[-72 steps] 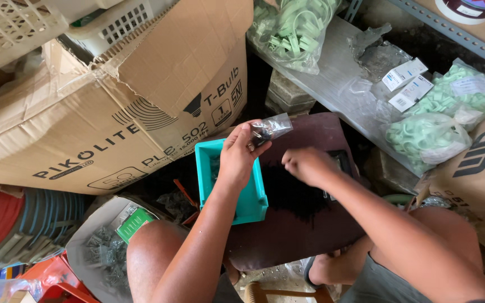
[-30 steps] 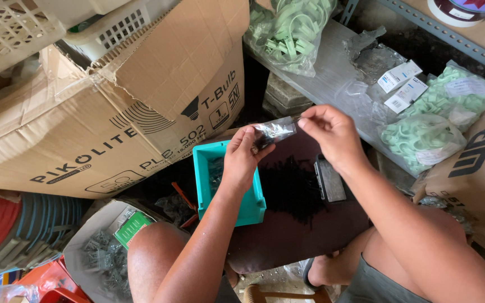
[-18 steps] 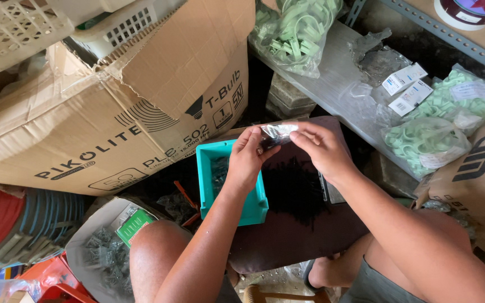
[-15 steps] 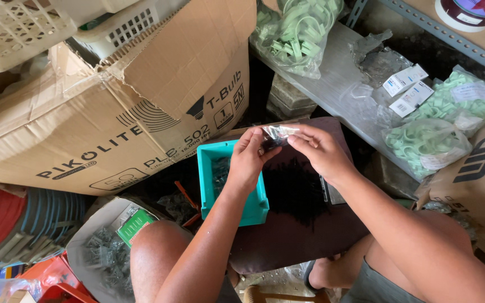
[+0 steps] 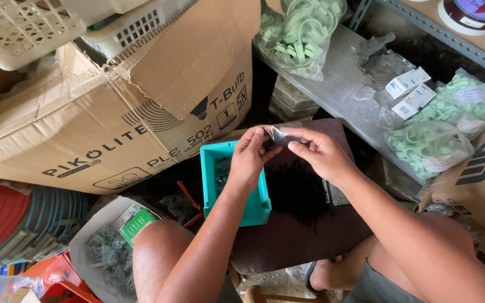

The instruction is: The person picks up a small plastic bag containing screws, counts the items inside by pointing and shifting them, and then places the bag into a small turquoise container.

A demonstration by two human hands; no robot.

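Both hands, left hand (image 5: 249,160) and right hand (image 5: 316,154), pinch small clear bag (image 5: 277,134) above teal bin (image 5: 256,206).

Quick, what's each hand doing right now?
Left hand: closed, pinching one end of a small clear plastic bag.
Right hand: closed, pinching the same bag's other end.

Two hands (image 5: 251,160) (image 5: 318,154), one small bag (image 5: 279,134), one teal bin (image 5: 254,207), three bags of green clips (image 5: 301,33) (image 5: 428,146) (image 5: 470,95) at two o'clock, two white baskets (image 5: 23,25) (image 5: 136,22) at ten.

Bare arms and knees; grey garment at the lower right edge.
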